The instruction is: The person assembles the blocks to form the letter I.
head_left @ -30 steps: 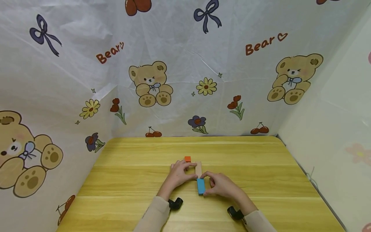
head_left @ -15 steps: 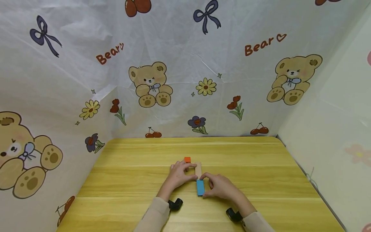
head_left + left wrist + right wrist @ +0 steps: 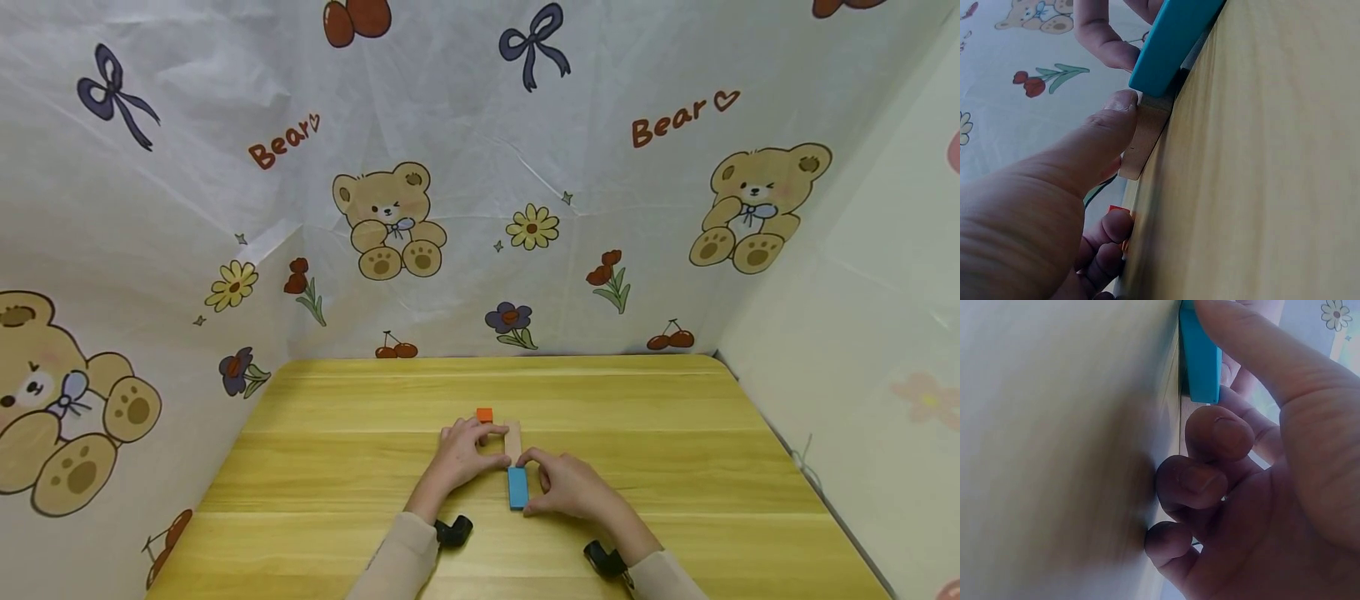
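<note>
In the head view, a plain wooden block lies lengthwise on the table, held by my left hand between thumb and index finger. A blue block sits end to end with it on the near side. My right hand pinches the blue block, index finger at its far end and thumb near its close corner. The left wrist view shows the blue block against or just over the end of the wooden block; I cannot tell which. Just past my left fingers is an orange block, partly hidden.
The wood-grain table extends around both hands. Behind it hangs a white cloth printed with bears and flowers, and a pale wall stands at the right. Black wrist cameras are worn on both wrists.
Both hands keep their grips and the blocks stay nearly in place. The whole head view has slid down by a few pixels.
</note>
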Demonstrator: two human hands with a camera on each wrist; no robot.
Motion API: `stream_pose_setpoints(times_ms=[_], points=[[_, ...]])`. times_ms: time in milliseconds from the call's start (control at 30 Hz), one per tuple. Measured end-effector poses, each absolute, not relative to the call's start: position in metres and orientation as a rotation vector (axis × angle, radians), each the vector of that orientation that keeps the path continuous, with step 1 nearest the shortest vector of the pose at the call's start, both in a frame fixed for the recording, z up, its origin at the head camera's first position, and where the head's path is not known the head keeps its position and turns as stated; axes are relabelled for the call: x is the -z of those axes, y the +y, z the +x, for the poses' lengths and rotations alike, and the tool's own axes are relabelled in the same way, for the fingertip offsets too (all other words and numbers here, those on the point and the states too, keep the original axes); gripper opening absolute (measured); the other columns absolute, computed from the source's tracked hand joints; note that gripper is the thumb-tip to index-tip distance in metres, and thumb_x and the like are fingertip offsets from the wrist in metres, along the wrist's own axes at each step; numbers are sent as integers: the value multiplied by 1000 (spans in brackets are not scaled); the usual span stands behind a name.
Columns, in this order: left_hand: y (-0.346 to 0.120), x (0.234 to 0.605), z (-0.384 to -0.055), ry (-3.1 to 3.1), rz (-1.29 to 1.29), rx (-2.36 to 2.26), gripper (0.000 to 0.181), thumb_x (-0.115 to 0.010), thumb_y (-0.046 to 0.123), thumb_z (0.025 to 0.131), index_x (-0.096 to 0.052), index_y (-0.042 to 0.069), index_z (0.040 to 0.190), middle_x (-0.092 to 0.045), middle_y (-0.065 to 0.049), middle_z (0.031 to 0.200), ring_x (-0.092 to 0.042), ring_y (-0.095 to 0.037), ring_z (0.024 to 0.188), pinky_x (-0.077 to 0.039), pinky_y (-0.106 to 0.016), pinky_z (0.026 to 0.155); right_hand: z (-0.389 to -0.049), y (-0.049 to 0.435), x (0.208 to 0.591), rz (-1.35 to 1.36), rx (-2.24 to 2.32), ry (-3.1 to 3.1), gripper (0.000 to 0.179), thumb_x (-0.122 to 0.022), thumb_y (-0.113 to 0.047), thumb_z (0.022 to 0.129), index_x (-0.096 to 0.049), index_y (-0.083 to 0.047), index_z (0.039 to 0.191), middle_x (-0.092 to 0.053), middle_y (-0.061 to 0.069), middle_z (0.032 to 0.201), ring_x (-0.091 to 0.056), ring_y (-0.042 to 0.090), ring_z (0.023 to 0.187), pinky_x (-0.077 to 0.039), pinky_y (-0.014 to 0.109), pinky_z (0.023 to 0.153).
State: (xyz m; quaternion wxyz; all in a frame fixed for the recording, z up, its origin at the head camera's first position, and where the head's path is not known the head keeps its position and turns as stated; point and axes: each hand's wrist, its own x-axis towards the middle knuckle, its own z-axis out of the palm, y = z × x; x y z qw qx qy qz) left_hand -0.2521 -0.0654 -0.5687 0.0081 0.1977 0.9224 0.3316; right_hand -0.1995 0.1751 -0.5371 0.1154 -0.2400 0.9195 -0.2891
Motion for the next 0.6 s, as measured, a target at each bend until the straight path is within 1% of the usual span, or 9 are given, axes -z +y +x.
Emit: stream_pose_setpoints(times_ms=[400,600], points=[[-66,570,-251,2892,640,-1044,52,-84,54,87,-73,35,135,-60,6,97,-44,-11,87,-25,-37,84,-200,175,538,-701,847,2703,58,-93,-43,80,-64,-27,128,-54,-11,71,-42,2,58,-33,22,56],[-66,569,-252,2884,609,-1035,57,-83,60,85,-73,37,135,-60,8,97,-46,-10,90,-26,-37,86,-200,174,540,-692,841,2713,58,-93,-44,81,-64,-26,128,-54,-11,70,-42,3,57,-33,22,56]])
